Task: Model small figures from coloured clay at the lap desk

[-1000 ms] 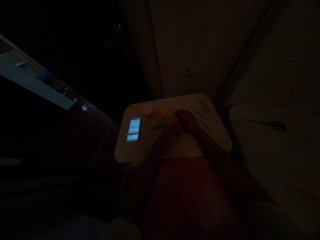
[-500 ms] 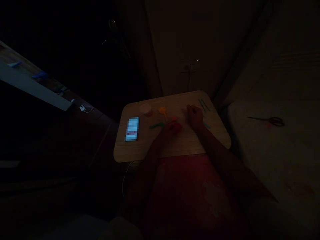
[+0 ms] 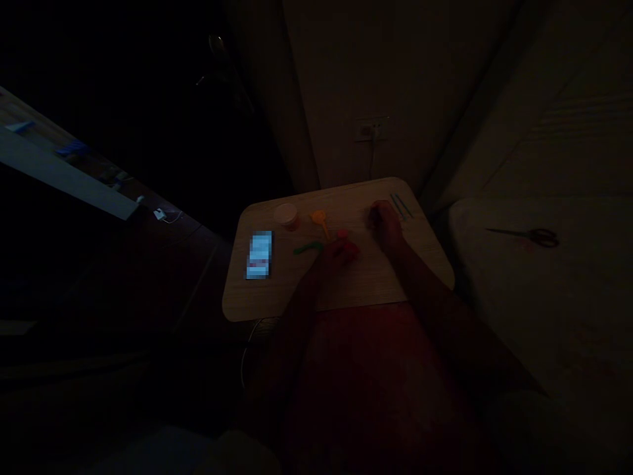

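My left hand [image 3: 331,258] rests curled on a wooden lap board [image 3: 361,284], its fingers around a red clay lump [image 3: 351,251]. A small red bit [image 3: 342,233] lies just above it. A green clay strip [image 3: 306,249] sits left of that hand. Further back are an orange clay shape [image 3: 319,219] and a small round tub [image 3: 285,216]. My right hand [image 3: 384,223] sits apart near the back right, close to several thin teal sticks [image 3: 401,206]. The dim light hides whether its fingers hold anything.
A lit phone [image 3: 259,255], its screen blurred, lies on the board's left side. Scissors [image 3: 534,236] lie on a pale cushion [image 3: 519,316] to the right. A wall socket [image 3: 370,130] with a cord is behind the board. A cable [image 3: 246,356] hangs below its left edge.
My right hand has moved back and right, away from my left hand, and now covers part of the teal sticks. The view has drifted slightly, and my left hand stays at the red clay.
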### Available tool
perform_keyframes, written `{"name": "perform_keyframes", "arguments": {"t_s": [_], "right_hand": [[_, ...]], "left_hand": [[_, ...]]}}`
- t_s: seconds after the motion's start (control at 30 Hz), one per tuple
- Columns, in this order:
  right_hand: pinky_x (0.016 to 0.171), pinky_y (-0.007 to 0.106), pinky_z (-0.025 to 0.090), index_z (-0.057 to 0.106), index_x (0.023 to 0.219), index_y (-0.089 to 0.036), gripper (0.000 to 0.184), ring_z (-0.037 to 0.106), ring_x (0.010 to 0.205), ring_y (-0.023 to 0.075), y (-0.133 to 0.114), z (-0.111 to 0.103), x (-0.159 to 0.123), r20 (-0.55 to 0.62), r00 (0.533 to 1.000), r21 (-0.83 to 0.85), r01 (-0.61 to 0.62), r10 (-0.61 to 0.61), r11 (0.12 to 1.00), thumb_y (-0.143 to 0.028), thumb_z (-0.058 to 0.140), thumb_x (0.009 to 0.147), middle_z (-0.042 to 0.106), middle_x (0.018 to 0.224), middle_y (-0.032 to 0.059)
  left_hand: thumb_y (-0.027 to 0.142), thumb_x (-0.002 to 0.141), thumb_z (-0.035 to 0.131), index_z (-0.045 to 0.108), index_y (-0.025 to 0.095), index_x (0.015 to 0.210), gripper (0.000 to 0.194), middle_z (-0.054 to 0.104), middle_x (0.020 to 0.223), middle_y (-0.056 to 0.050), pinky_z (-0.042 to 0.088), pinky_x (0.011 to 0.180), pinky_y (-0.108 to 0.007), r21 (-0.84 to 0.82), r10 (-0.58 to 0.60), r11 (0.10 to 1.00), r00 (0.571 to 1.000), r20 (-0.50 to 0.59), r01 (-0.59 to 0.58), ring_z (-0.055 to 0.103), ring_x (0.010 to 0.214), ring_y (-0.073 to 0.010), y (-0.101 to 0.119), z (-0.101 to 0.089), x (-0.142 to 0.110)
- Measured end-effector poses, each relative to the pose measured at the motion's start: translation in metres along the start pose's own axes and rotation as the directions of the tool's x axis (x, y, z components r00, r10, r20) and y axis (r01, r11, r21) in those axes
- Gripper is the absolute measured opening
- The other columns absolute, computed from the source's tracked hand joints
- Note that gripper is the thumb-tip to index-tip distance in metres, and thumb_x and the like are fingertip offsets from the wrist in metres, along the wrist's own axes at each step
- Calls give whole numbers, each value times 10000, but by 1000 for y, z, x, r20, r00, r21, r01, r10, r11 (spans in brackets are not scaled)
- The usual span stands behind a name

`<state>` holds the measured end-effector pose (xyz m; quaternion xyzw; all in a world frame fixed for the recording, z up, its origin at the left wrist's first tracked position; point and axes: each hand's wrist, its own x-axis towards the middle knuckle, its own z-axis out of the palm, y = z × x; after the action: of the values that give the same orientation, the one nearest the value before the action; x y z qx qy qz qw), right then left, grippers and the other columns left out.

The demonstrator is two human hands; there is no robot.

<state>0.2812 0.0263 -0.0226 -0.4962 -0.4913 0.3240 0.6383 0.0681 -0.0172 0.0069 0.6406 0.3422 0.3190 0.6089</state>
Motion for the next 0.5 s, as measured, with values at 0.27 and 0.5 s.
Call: {"name": "perform_keyframes", "arguments": {"t_s": [0.27,0.5], "right_hand": [[696,372,557,576,973,-280,353,634,793,220,7,-12,2,-20,999,29,-32,33,999,-630,560,931,628,857,43],[729,344,558,521,798,-263,297,614,764,175,-6,-4,-5,-92,989,250,-89,115,964,-483,696,892,611,788,11]], "left_hand": [[651,827,752,700,150,851,504,658,761,-33,436,656,-259,-13,22,1000,1000,-4,-22,548,669,-122,-1,-1,1],[512,793,797,680,153,838,380,686,767,-27,453,655,-248,-31,68,997,997,47,-67,585,683,-124,-6,-6,1]]}}
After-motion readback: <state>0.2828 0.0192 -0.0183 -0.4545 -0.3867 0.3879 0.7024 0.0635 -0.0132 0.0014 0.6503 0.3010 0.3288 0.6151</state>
